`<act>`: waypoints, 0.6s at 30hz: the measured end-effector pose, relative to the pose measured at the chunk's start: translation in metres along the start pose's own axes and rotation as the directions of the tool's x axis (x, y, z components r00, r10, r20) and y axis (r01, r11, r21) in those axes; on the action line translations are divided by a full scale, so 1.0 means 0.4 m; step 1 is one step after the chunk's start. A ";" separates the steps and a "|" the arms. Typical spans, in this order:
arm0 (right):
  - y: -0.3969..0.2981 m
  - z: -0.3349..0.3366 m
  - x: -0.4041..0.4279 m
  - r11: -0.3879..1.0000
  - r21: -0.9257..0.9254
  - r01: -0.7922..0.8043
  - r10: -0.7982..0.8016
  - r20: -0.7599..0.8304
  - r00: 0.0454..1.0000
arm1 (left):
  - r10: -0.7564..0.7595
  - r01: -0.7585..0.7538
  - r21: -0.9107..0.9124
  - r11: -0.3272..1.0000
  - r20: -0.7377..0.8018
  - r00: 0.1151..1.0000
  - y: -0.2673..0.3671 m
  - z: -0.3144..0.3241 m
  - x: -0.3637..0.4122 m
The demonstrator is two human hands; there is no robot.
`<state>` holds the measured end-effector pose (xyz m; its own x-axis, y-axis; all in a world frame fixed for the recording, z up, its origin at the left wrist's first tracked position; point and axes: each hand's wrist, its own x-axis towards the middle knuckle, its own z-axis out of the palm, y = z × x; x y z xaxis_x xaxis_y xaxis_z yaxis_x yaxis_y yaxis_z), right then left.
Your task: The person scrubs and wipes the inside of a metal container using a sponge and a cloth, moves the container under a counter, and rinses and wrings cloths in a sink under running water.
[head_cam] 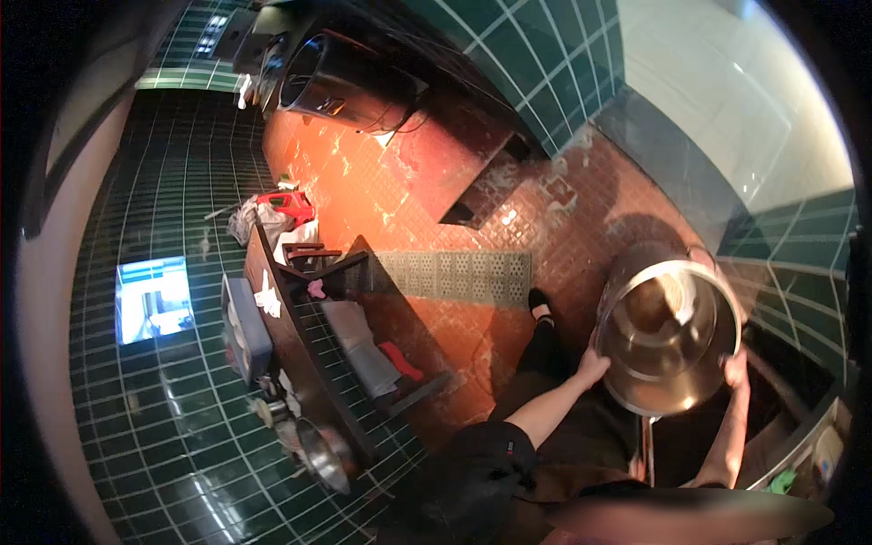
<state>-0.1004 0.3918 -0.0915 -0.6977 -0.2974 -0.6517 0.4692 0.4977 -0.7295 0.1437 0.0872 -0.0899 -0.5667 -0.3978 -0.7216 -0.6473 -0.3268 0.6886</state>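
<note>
A large, deep metal pot (654, 388) tilts before me, its round mouth facing up toward the camera. My left hand (594, 365) grips the near left of its rim. On the right side of the rim, my right hand (735, 370) has hold of it. The inside is shiny, with a pale blurred streak on the far inner wall; I cannot tell whether that is a reflection or something in the pot. Below the pot a narrow shiny strip (648, 443) hangs between my forearms. My shoe (539, 300) rests on the red tiled floor (470, 334), left of the pot.
A patterned floor grate (456, 276) lies ahead of my foot. On the left stands a dark wooden table (310, 381) with a grey basin (255, 334) and a metal pan (323, 456). A dark drum-shaped object (340, 85) lies farther back. Green tiled walls (531, 61) border the room.
</note>
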 end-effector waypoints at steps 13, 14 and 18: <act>-0.434 0.375 -0.088 0.925 -0.361 0.115 -0.119 0.010 0.993 | -0.200 0.193 0.123 0.973 0.046 0.979 0.328 -0.468 0.064; -0.514 0.421 -0.096 0.928 -0.361 0.097 -0.095 0.022 0.995 | -0.171 0.163 0.151 0.975 0.037 0.985 0.351 -0.518 0.064; -0.453 0.423 0.055 0.918 -0.323 0.230 -0.223 0.058 0.973 | -0.070 0.059 0.218 0.974 0.044 0.997 0.516 -0.685 0.046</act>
<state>-0.1094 0.1570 -0.0088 -0.7520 -0.4480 -0.4835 0.0956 0.6516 -0.7525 0.1393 -0.2225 0.0589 -0.5420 -0.3357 -0.7704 -0.7749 -0.1550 0.6128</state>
